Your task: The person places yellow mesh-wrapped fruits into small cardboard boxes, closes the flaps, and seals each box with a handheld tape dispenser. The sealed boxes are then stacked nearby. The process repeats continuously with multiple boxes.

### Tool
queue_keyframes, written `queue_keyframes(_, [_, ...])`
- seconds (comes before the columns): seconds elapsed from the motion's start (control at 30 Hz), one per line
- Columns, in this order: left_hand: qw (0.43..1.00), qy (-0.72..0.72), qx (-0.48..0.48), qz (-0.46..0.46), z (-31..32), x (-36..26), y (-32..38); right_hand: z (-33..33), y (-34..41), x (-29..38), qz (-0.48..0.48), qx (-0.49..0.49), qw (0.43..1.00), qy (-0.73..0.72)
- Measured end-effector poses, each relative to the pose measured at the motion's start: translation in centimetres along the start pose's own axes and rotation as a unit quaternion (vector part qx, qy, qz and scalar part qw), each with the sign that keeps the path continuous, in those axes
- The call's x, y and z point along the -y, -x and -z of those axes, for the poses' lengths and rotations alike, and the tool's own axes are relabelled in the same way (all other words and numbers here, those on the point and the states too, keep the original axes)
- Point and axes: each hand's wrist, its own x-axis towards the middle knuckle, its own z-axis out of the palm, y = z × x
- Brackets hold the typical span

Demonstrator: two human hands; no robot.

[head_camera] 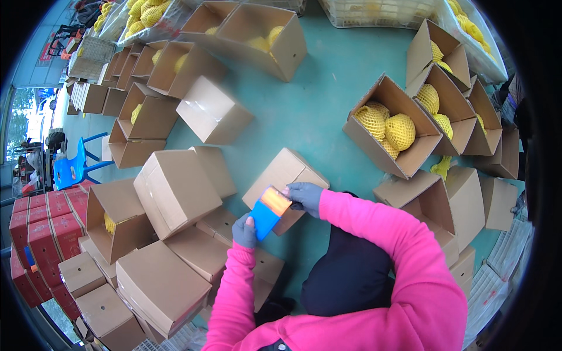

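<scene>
My left hand [245, 231], in a grey glove with the thumb tip bare, holds the blue part of a flat blue-and-orange object [268, 213]. At its orange end, my right hand [306, 198], gloved the same way, has its fingers curled against the edge. Something dark shows under those fingers; I cannot tell what it is. Below both hands a closed cardboard box [274, 175] rests on the green floor, partly covered by the object and my right hand.
An open carton [421, 151] of fruit in yellow foam nets stands at the right, beside more cartons. Stacked cardboard boxes [162, 281] crowd the left, near red boxes [48, 228] and a blue plastic chair [72, 166]. White plastic crates [377, 15] line the far side.
</scene>
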Motion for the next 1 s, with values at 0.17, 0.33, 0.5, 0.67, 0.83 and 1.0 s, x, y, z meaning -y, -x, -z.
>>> queue_keyframes(0.17, [1.000, 0.005, -0.001, 0.007, 0.0, 0.2, 0.0, 0.1, -0.4, 0.3, 0.033, -0.024, 0.998, 0.051])
queue_keyframes(0.33, [0.999, -0.028, 0.028, 0.026, -0.4, -2.0, -0.3, 1.9, -0.4, 2.3, 0.181, -0.124, 0.960, 0.175])
queue_keyframes(0.5, [0.996, -0.053, 0.050, 0.059, -1.4, -3.5, -0.8, 4.1, 0.1, 2.8, 0.205, -0.205, 0.927, 0.239])
queue_keyframes(0.67, [0.995, -0.081, 0.051, 0.041, -0.5, -3.6, -0.7, 6.1, -0.1, 4.4, 0.257, -0.247, 0.898, 0.258])
queue_keyframes(0.83, [0.994, -0.076, 0.046, 0.060, -1.5, -5.4, -0.6, 8.1, -1.5, 4.0, 0.253, -0.305, 0.884, 0.249])
queue_keyframes(1.0, [0.990, -0.103, 0.060, 0.077, -1.1, -6.2, -0.5, 11.6, -1.6, 5.5, 0.240, -0.373, 0.860, 0.251])
